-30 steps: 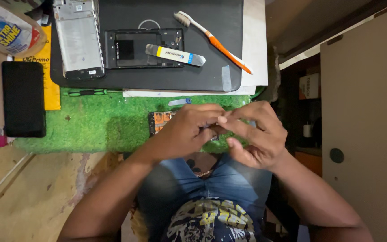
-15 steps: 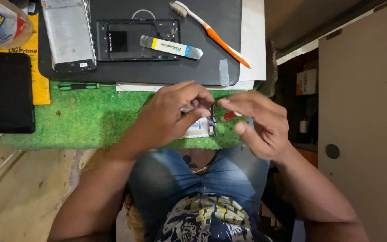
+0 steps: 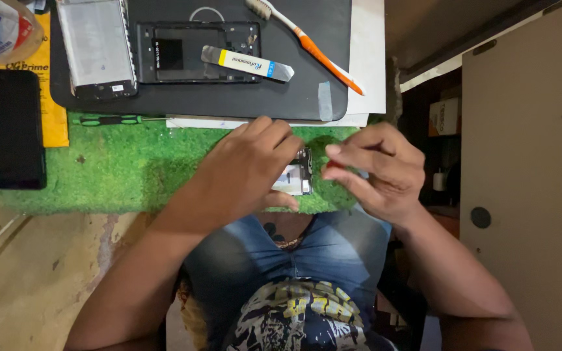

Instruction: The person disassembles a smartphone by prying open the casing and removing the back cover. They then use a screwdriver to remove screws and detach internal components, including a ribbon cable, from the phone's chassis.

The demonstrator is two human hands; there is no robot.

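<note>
2 bare hands worked over a green turf mat (image 3: 118, 169) at the near edge of the bench. The left hand (image 3: 245, 166) lay curled over a small phone circuit board (image 3: 296, 177), its fingers and thumb closed on the board's left part, holding it just above the mat. The right hand (image 3: 378, 170) hovered just beside the board's right edge, thumb and forefinger pinched on a small red item (image 3: 333, 164) too tiny to identify; its other fingers were loosely folded.

Beyond the hands, a dark work mat (image 3: 229, 101) carried 1 phone frame (image 3: 193, 52) with a flat metal pry tool (image 3: 248, 63) resting across it, a phone screen assembly (image 3: 95, 45) to the left, and an orange-and-white toothbrush (image 3: 307, 42) lying slantwise, its tip over a white sheet (image 3: 369, 58). A green-handled screwdriver (image 3: 115, 119) sat along the work mat's near edge. A black phone (image 3: 8, 129) lay well to the left, beside a yellow packet (image 3: 52, 110). A wooden cabinet door (image 3: 521, 182) stood at the right.
</note>
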